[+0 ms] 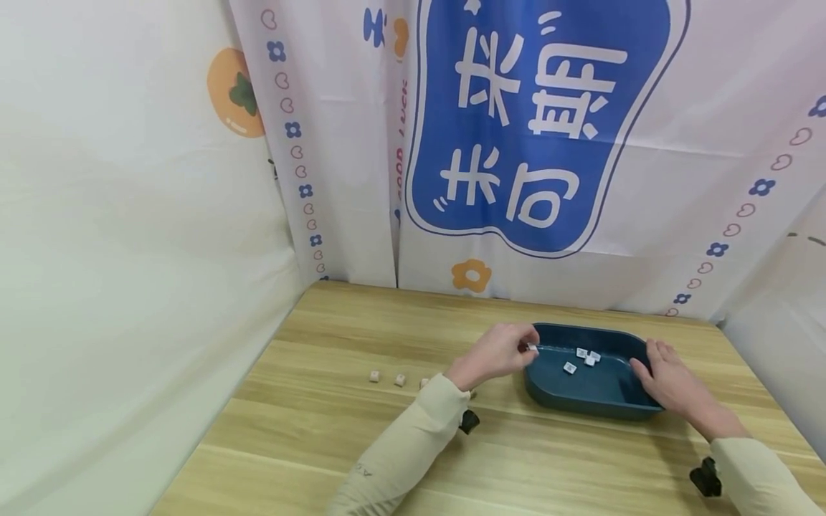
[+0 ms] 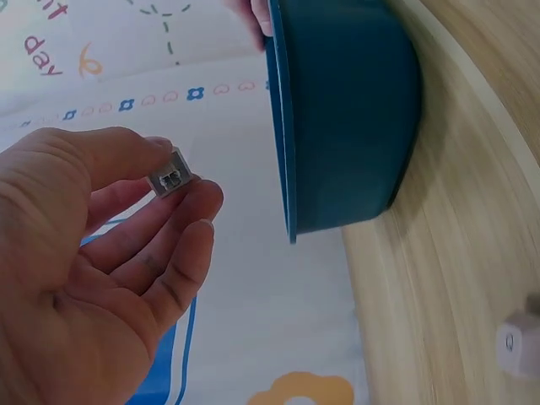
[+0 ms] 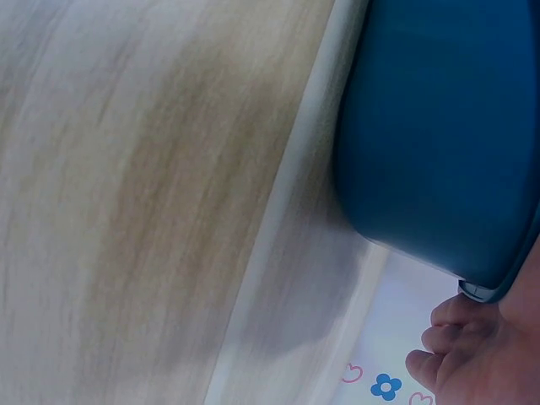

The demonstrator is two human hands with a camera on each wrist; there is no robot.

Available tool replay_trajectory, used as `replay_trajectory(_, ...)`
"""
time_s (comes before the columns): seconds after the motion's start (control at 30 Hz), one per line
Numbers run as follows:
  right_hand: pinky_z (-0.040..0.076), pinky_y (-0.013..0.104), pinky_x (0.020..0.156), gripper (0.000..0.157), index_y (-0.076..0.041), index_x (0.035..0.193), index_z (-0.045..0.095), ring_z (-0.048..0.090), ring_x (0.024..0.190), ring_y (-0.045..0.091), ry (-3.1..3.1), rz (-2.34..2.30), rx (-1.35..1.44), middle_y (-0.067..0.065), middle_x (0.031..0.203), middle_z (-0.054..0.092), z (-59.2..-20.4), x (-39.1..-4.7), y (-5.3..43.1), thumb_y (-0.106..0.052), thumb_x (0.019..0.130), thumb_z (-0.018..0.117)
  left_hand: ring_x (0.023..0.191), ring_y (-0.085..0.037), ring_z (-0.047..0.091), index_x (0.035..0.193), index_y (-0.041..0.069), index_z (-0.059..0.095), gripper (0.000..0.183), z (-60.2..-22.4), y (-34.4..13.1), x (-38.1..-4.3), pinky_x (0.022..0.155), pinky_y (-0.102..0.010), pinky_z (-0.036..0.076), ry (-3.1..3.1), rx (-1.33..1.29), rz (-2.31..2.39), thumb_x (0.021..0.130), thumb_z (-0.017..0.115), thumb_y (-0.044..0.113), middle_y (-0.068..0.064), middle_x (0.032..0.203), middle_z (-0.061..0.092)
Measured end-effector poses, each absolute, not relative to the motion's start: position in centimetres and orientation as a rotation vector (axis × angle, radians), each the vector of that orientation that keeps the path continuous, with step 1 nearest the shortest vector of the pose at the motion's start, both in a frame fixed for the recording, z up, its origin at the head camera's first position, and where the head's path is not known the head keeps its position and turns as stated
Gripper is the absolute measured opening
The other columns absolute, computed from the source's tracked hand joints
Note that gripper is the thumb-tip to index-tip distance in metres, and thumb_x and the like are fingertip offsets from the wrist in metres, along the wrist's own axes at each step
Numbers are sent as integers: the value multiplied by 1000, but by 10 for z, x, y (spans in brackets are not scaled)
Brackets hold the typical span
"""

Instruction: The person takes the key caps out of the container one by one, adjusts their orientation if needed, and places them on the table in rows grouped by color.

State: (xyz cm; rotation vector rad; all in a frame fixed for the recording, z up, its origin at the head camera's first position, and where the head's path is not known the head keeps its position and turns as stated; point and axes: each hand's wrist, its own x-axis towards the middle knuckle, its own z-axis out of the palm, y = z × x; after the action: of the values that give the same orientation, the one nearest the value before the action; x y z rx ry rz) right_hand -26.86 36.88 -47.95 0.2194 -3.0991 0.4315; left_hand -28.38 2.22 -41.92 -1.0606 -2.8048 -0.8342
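Observation:
My left hand (image 1: pixel 500 351) pinches a small pale keycap (image 2: pixel 171 174) between thumb and fingertips, at the left end of a dark teal basin (image 1: pixel 590 410). In the left wrist view the keycap's hollow underside with its stem faces the camera. Several white keycaps (image 1: pixel 570 368) lie on the basin's floor. At the basin's right end my right hand (image 1: pixel 677 387) grips the rim, thumb on the inner side and fingers outside. The right wrist view shows those fingers (image 3: pixel 460 337) partly, beside the basin's wall (image 3: pixel 439 126).
Left of the basin, pale keycaps (image 1: pixel 400 380) sit in a row on the wooden table (image 1: pixel 310 437), partly hidden by the left forearm. A printed cloth (image 1: pixel 361 236) hangs behind the table's back edge. White cloth walls (image 1: pixel 129 287) stand at both sides.

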Motion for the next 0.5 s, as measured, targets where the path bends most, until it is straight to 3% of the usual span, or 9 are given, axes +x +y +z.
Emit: replay_trajectory(0.5,19,69,109,79,25,142,15,15,136,63,-3094,435,232,51,143,15,-479,-269,370,-44,106,30,74,3,57,96,15,60,7,-421,-5,-274,64,-7,46,-2712,-1147,-916,94,67,18,6,88,67)
